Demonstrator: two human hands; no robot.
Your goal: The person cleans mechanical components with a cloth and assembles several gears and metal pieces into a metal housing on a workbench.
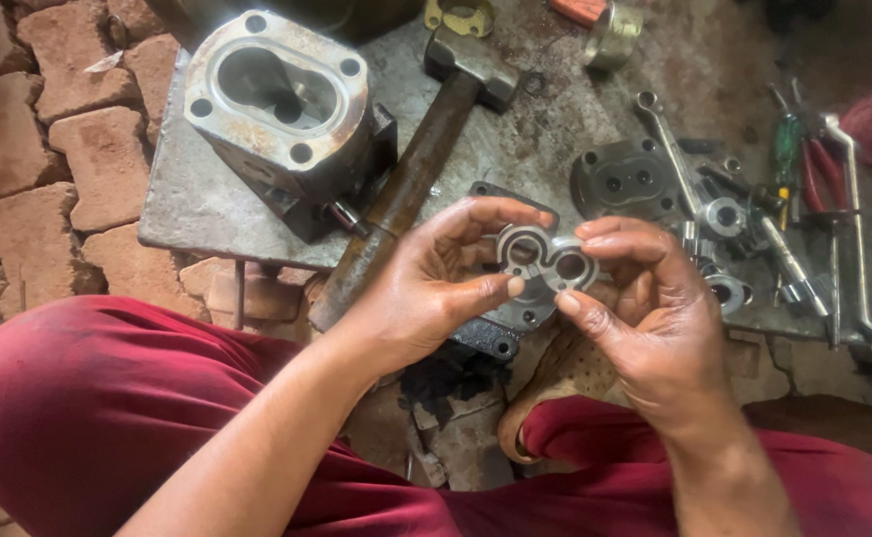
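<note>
Both hands pinch one figure-eight metal plate (pixel 545 261).
Left hand (pixel 436 288) and right hand (pixel 645 298) grip opposite ends — hammer (pixel 406 189) just behind.

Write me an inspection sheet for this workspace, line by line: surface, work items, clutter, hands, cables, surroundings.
Surface: grey metal plate, stained and scuffed, lying on brick paving.
Work items: figure-eight metal plate with two bores, held up in front of the camera; open pump housing with an oval cavity stands on the plate's left side.
Clutter: hammer laid diagonally; round metal cover; spanners; red-handled pliers; green-handled screwdriver; loose small fittings.
Hands: left hand and right hand both pinch the figure-eight plate by its edges with fingertips.
Cables: nothing seen.
Surroundings: brick paving; the person sits low in dark red trousers.
</note>
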